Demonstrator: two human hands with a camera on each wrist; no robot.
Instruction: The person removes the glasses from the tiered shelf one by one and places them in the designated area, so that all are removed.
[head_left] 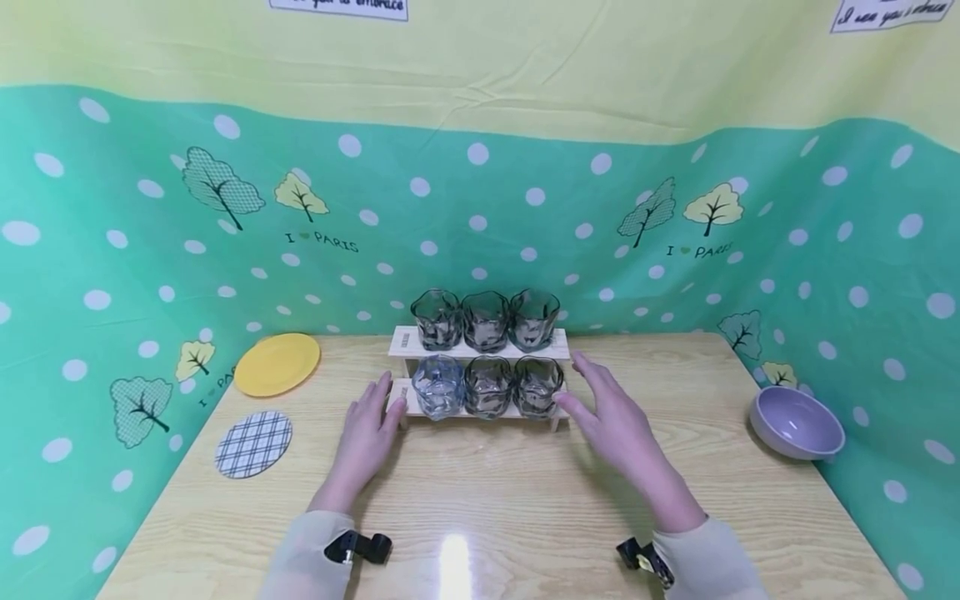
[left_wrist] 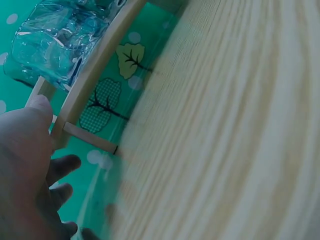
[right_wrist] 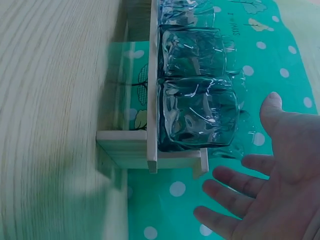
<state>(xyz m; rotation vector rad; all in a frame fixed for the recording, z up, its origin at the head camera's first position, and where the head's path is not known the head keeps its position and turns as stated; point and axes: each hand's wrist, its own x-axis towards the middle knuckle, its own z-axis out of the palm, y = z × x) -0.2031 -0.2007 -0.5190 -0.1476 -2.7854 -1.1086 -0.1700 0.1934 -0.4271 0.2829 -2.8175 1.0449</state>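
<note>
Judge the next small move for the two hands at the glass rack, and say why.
Probably close both hands inward onto the ends of the wooden rack. The left hand lies open at the lower shelf's left end, seemingly touching it; the right hand hovers open just off the right end, fingers spread and not gripping. Six glasses stand on the shelves, so an even two-sided hold looks safest.

Yellow plate [head_left: 277,363], checked coaster [head_left: 253,444], lilac bowl [head_left: 797,423], pale wooden rack [head_left: 480,343].

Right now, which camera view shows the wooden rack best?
The head view: the whole wooden rack with both shelves and six glasses. The left wrist view shows only its blurred left end; the right wrist view shows its right end with two glasses.
</note>
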